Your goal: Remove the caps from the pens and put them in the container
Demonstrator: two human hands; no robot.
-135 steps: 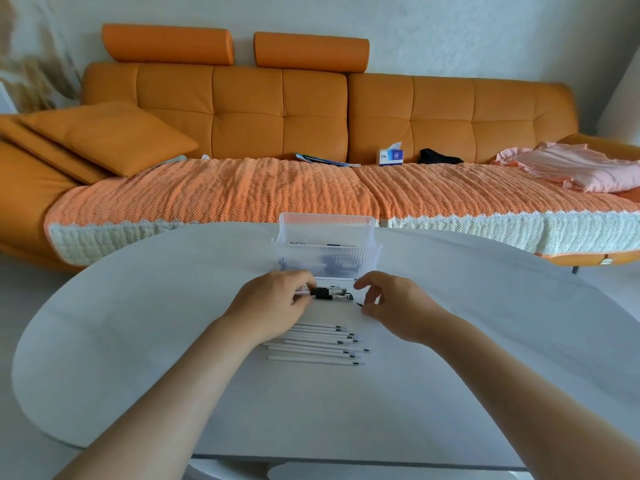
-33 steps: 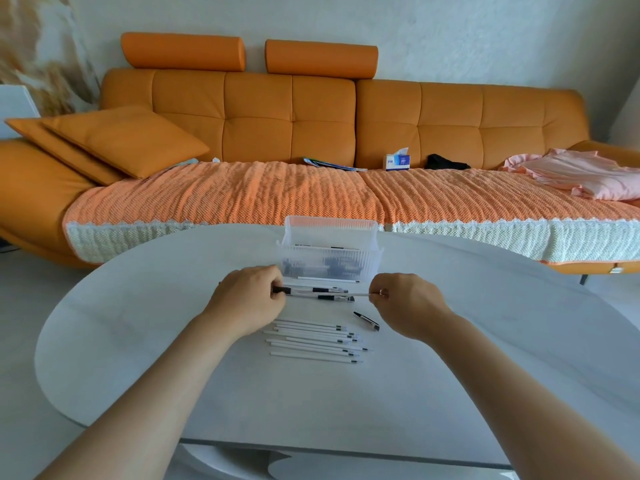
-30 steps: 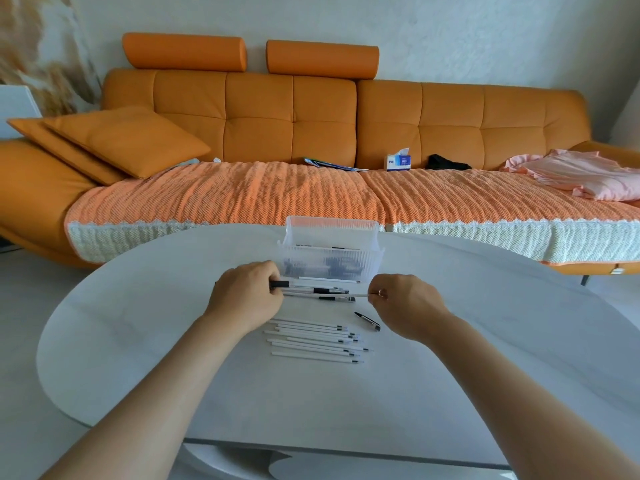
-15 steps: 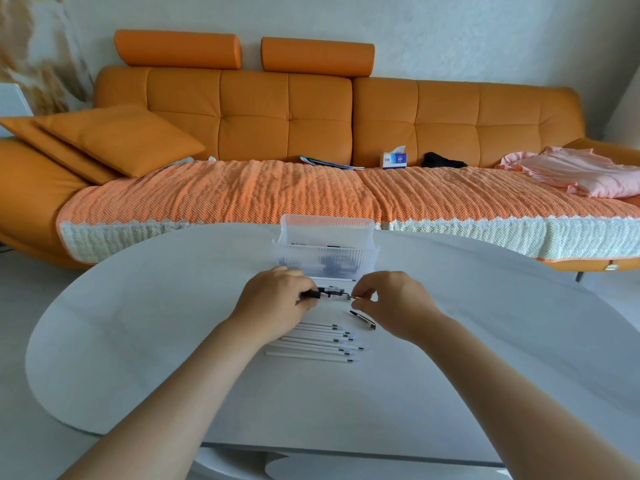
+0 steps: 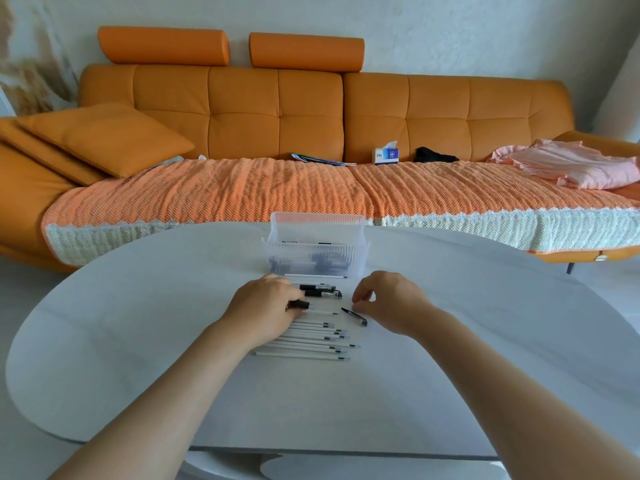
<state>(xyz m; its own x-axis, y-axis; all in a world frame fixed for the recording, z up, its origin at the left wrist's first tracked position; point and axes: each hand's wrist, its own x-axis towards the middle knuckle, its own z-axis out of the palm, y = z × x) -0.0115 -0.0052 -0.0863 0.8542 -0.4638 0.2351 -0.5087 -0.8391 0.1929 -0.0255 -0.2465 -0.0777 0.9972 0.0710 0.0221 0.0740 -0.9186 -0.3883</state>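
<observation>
A clear ribbed plastic container stands at the table's far middle, with dark pen parts inside. Just in front of it lie two black-capped pens. My left hand grips a pen by its black end, and the thin white shaft points right, low over the table. My right hand hovers to the right with its fingers loosely curled and nothing visible in them. A loose black cap lies below its fingertips. Several white uncapped pens lie in a row nearer to me.
The white oval table fills the near view, with my forearms over its front. Behind it is an orange sofa with a knitted cover, cushions, a tissue box and pink cloth.
Half a second ago both hands held one pen in front of the container. The right hand has let go and moved right. The left hand has brought the pen down toward the row.
</observation>
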